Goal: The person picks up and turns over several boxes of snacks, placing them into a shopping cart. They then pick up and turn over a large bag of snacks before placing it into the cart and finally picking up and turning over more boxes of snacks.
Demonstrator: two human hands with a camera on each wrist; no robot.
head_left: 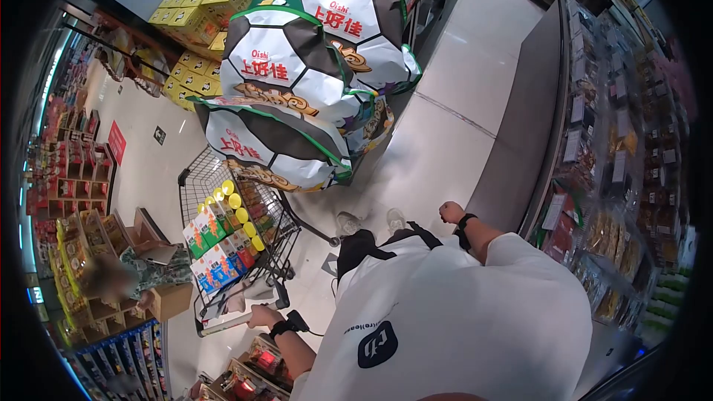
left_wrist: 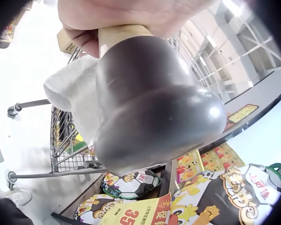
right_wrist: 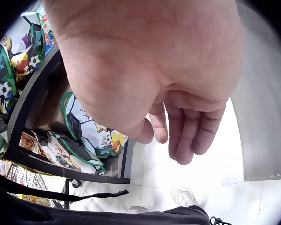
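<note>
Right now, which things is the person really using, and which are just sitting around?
In use:
left hand, gripping the cart handle
shopping cart
drink cartons in it

Just around:
right hand, hanging loose and holding nothing
football-print Oishi bags
yellow boxes
packet shelves

**A supermarket aisle**

This is a shop. A wire shopping cart (head_left: 238, 245) at 7 o'clock carries boxed goods. At 12 o'clock, football-patterned snack bags (head_left: 297, 82) sit piled on a display stand, with stacked yellow cartons (head_left: 189, 18) at 11 o'clock. Shelving with packaged food (head_left: 616, 200) and price tags runs down the 3 o'clock side, more stocked racks (head_left: 74, 178) stand at 9 o'clock, and a pale tiled floor (head_left: 460, 82) lies between them
</note>
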